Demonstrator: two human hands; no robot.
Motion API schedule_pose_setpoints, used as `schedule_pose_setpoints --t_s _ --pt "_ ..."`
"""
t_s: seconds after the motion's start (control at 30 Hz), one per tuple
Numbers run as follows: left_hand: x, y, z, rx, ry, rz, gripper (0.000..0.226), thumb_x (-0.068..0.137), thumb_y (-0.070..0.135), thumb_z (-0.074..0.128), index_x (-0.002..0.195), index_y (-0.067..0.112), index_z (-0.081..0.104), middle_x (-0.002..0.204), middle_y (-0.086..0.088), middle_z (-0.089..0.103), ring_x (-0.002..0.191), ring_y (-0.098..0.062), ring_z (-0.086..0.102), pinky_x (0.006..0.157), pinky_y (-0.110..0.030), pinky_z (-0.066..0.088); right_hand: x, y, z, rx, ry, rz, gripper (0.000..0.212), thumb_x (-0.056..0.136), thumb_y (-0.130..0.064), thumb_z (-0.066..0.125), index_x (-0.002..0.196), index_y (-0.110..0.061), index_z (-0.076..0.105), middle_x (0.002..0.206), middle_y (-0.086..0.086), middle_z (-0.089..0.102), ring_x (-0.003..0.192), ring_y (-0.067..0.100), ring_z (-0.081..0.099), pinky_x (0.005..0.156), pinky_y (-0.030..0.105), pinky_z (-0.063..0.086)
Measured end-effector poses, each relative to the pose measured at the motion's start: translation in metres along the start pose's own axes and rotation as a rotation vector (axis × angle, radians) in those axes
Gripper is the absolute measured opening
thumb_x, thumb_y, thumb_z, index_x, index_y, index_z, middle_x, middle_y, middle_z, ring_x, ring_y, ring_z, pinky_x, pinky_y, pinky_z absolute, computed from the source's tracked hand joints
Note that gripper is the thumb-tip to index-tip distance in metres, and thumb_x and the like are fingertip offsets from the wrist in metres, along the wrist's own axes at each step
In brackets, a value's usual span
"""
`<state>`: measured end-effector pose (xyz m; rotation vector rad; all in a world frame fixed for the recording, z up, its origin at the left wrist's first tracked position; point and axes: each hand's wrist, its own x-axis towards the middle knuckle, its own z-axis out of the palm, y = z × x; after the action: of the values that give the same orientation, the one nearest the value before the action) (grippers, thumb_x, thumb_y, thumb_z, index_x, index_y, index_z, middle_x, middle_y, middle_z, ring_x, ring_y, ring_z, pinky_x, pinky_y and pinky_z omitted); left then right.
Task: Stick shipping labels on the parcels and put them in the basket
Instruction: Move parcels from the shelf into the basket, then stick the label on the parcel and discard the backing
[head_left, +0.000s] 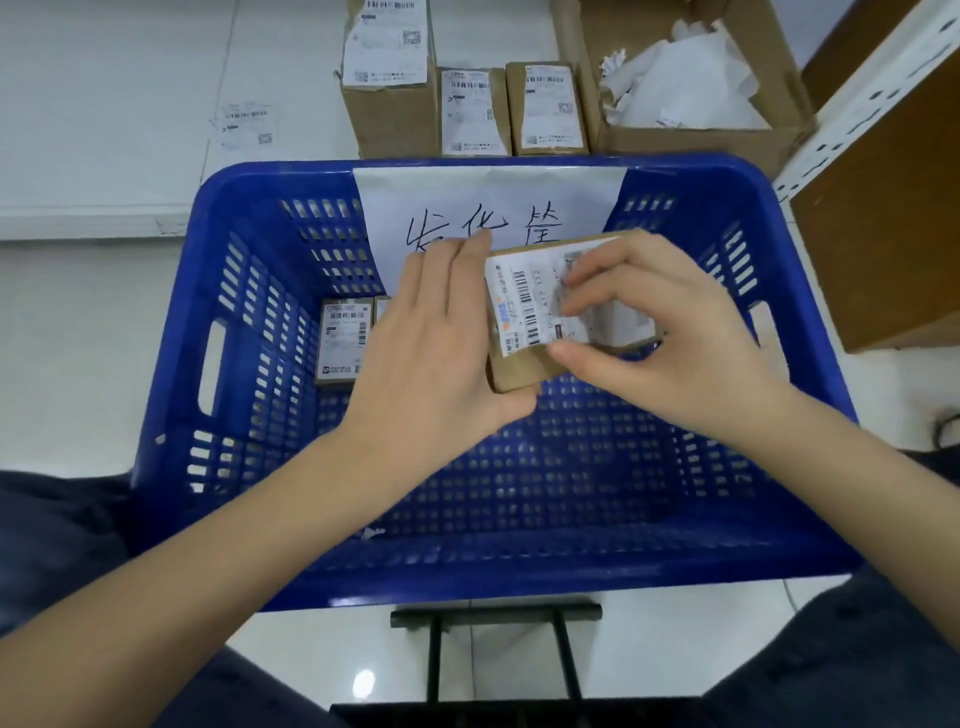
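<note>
White floor tiles run around the blue slotted basket (171, 395), which serves as the landmark. Left of the basket's far rim one loose shipping label (244, 124) lies on the floor. Inside the basket, at its left far corner, sits one labelled parcel (343, 340), with the edge of a second just showing beside it behind the left hand. A handwritten paper sign (488, 202) hangs on the basket's far wall. Above the basket's middle the left hand (441, 338) cups the left side of a small cardboard parcel (519, 371), fingers straight along its far side and thumb under the near corner. The right hand (670, 332) pinches the parcel's right side, fingertips pressing the label (530, 301) down onto the top face. The box looks light and stiff, easy to hold by its side edges; its label seems thin and prone to creasing, so smoothing from the stuck edge outward should suit. Beyond the basket's far rim stand three labelled cartons (387, 104), and to their right one open carton of crumpled backing paper (685, 93).
</note>
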<state>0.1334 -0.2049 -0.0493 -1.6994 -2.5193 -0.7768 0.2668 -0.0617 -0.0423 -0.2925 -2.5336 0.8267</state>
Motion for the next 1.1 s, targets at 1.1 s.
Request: schedule_pose_setpoints --t_s 1.1 --pt "0.014 -0.003 0.008 0.229 -0.171 0.148 0.093 0.036 0.034 0.084 0.115 -0.007 0.057 0.096 -0.021 0.056 0.083 -0.038 0.053 0.065 -0.042 0.047 -0.001 -0.003 0.027 0.233 -0.113 0.284 0.020 0.073 -0.025 0.073 0.084 -0.012 0.064 0.085 -0.005 0.054 0.076 0.008 0.056 0.071 0.029 0.055"
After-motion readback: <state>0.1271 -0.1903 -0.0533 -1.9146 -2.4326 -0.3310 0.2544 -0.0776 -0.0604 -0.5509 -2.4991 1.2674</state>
